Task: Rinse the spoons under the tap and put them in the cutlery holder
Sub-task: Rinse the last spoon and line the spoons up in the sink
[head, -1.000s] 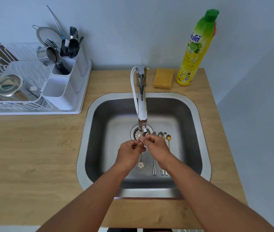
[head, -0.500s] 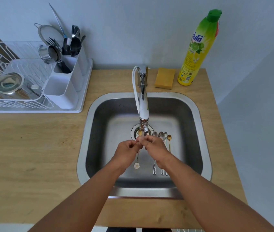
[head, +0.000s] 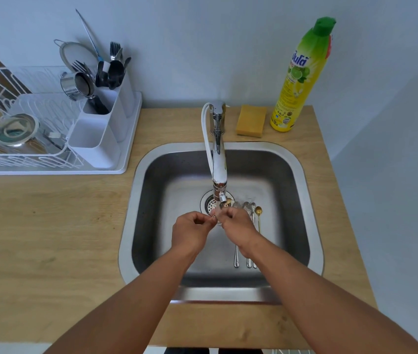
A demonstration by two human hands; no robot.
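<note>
Both my hands are over the steel sink (head: pixel 313 200), just below the tap (head: pixel 219 159) outlet. My left hand (head: pixel 192 232) and my right hand (head: pixel 238 226) pinch a small thin spoon (head: pixel 215 218) between their fingertips, roughly level, and most of it is hidden by my fingers. Several more spoons lie side by side on the sink floor to the right of the drain: silver ones (head: pixel 236 254) and a slim gold one (head: pixel 258 213), partly under my right wrist. The white cutlery holder (head: pixel 100 139) stands at the back left, with forks and dark utensils in its rear compartments.
The holder stands on a white dish rack (head: pixel 36 149) that also carries a steel cup, a strainer and a lid. A yellow sponge (head: pixel 251 121) and a tall green-yellow detergent bottle (head: pixel 302 77) stand behind the sink. A wall runs along the right.
The spoon's flower-shaped handle end hung below my hands before; now it is out of sight and the spoon lies nearly level between my fingertips. My hands stay under the tap.
</note>
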